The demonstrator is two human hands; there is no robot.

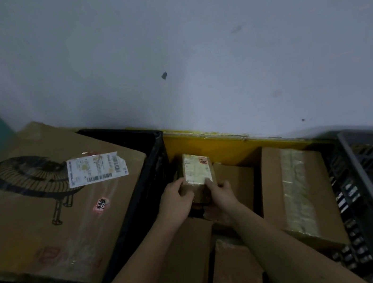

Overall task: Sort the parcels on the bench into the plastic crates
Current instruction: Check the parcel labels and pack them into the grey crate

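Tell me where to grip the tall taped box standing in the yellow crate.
Probably take the taped box by its two long cardboard sides, coming from above. It stands with a dark gap on its left, and its tape-covered top looks slick. The yellow crate is open overhead.

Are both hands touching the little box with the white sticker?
Touching. The head view shows the left hand gripping the small parcel on its left edge and the right hand with its thumb pressed on the label.

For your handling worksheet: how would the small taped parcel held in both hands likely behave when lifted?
The small parcel probably stays stiff: its edges look square in the left hand and right hand. Its glossy tape may be slippery. It seems light, given the fingertip grip.
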